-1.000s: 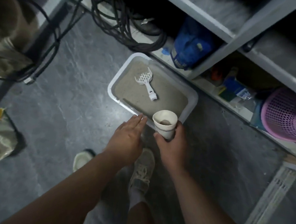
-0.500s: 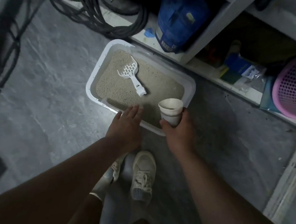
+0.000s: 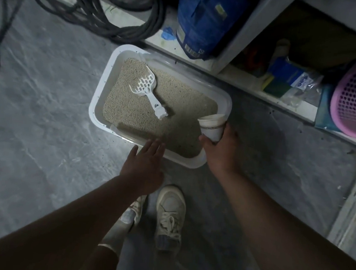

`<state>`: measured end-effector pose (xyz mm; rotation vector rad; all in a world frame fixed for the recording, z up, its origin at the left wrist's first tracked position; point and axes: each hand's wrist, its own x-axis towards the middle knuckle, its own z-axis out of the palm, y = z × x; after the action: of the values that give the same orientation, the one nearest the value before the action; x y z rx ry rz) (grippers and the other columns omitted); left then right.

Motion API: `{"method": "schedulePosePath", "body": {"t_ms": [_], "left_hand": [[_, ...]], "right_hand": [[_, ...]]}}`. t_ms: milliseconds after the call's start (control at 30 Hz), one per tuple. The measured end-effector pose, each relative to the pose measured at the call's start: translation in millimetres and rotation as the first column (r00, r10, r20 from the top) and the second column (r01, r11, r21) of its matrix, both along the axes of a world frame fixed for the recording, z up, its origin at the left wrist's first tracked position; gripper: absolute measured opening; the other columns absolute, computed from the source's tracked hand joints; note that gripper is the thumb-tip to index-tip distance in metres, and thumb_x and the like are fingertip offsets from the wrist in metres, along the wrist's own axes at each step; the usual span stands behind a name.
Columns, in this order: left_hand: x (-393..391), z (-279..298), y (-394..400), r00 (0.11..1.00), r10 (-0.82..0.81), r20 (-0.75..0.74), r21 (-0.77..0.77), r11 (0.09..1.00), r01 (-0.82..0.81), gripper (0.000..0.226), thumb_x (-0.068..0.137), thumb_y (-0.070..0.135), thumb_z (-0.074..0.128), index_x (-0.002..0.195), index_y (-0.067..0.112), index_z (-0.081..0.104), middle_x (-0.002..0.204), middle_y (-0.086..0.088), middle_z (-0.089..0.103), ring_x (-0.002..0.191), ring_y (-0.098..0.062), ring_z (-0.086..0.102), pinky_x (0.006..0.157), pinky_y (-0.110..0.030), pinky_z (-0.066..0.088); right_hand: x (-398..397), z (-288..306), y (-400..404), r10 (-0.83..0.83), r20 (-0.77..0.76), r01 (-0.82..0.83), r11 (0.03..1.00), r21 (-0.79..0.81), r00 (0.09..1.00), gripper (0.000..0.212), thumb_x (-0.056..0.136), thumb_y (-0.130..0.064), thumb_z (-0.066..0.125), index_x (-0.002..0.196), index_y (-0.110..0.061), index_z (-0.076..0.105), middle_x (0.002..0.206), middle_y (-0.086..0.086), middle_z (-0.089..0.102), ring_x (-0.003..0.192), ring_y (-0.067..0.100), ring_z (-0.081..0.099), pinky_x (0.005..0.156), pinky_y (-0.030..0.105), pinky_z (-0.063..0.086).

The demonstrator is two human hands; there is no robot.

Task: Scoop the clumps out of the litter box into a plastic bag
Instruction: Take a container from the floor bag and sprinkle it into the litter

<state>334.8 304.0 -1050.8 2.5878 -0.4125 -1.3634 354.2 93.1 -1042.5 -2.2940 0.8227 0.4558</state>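
A white litter box point(image 3: 100, 101) full of beige litter sits on the grey floor against a shelf unit. A white slotted scoop point(image 3: 149, 92) lies on the litter, handle pointing toward me. My left hand point(image 3: 145, 166) hovers flat with straight fingers over the box's near rim, holding nothing. My right hand point(image 3: 222, 150) grips a white paper cup point(image 3: 212, 125), tilted left over the box's near right corner. No plastic bag is in view.
The shelf unit point(image 3: 241, 40) behind the box holds a blue bag point(image 3: 205, 21), small packets and a pink perforated basket point(image 3: 354, 95). Coiled black cables point(image 3: 109, 11) lie at the back left. My shoes point(image 3: 170, 215) stand just in front of the box.
The view has come closer to the litter box. My right hand has tipped the cup to the left over the box's corner. My left hand stays flat near the front rim.
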Motion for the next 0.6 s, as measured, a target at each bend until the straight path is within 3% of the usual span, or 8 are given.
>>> {"method": "schedulePosePath", "body": {"t_ms": [233,600], "left_hand": [[0.0,-0.4,-4.5,1.000,-0.008,-0.016,0.024,1.000,0.008,0.086,0.095,0.039,0.049,0.164,0.021,0.000,0.172,0.001,-0.007,0.157,-0.017,-0.012,0.127,-0.047,0.000],[-2.6,-2.6,-5.9,0.999,-0.035,-0.006,0.051,0.998,0.035,0.088,0.094,0.040,0.050,0.164,0.020,0.000,0.172,0.000,-0.008,0.157,-0.019,-0.015,0.127,-0.051,-0.002]], "right_hand": [[6.8,-2.7,-0.4,0.003,-0.046,-0.004,1.000,-0.020,0.999,0.069,0.079,-0.036,0.079,0.134,-0.007,0.048,0.121,0.019,0.062,0.110,0.037,0.061,0.089,0.049,0.053],[17.6,-4.1,-5.3,0.125,-0.084,-0.138,0.974,-0.177,0.989,0.075,0.081,-0.046,0.075,0.138,-0.008,0.046,0.122,0.019,0.064,0.111,0.036,0.060,0.092,0.044,0.048]]}}
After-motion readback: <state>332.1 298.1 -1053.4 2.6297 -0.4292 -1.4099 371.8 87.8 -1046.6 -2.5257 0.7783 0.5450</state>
